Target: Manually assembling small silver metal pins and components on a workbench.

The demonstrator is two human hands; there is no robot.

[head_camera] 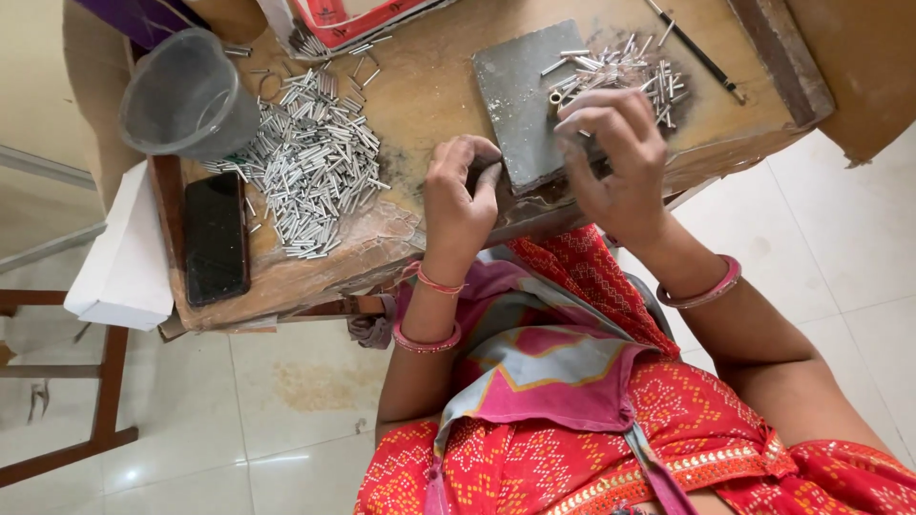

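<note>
My left hand (pixel 461 203) rests on the worn wooden table (pixel 420 86), fingers curled around a small dark object at the left edge of a grey metal block (pixel 520 91). My right hand (pixel 615 157) hovers over the block's near right side, fingertips pinching a short metal tube (pixel 555 98) standing on the block. A small heap of silver tubes (pixel 634 72) lies just beyond that hand. A larger heap of the same tubes (pixel 315 162) spreads left of my left hand.
A grey plastic cup (pixel 188 93) lies at the table's left, with a black phone (pixel 216 236) near the front edge and a white block (pixel 124 257) beside it. A thin black rod (pixel 697 50) lies far right. A red-edged box (pixel 348 19) sits at the back.
</note>
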